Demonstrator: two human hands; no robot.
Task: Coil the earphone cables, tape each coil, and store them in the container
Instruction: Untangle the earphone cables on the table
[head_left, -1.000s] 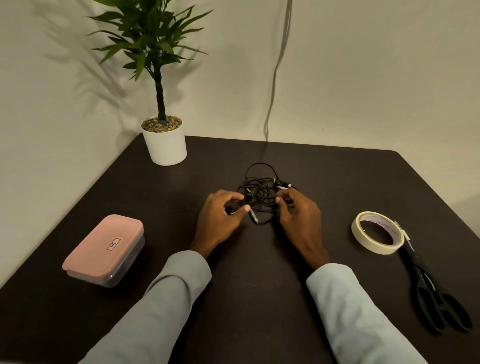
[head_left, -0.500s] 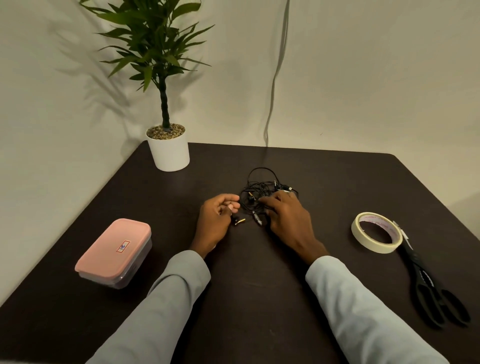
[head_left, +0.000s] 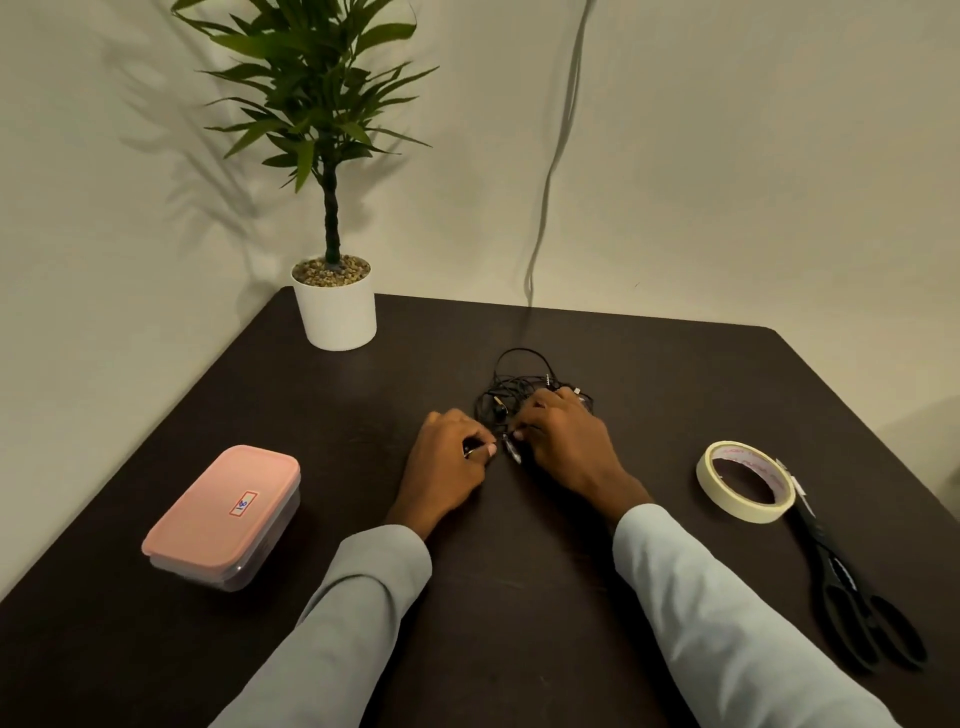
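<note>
A tangle of black earphone cables (head_left: 511, 382) lies in the middle of the dark table (head_left: 363, 395). My left hand (head_left: 449, 460) rests just left of the tangle, its fingertips pinched on a small plug end of a cable. My right hand (head_left: 563, 441) lies over the tangle's near right side, fingers pinching a cable strand close to the left hand. A roll of cream masking tape (head_left: 745, 488) lies flat at the right. The pink-lidded container (head_left: 223, 512) stands closed at the left.
Black scissors (head_left: 852, 597) lie just in front of the tape roll near the right edge. A potted plant in a white pot (head_left: 335, 306) stands at the table's far left corner against the wall. A grey cord (head_left: 550, 171) hangs down the wall behind.
My right hand has shifted left over the tangle and now pinches a strand beside the left hand. The left hand keeps its hold on the plug end. The camera has tilted up slightly.
</note>
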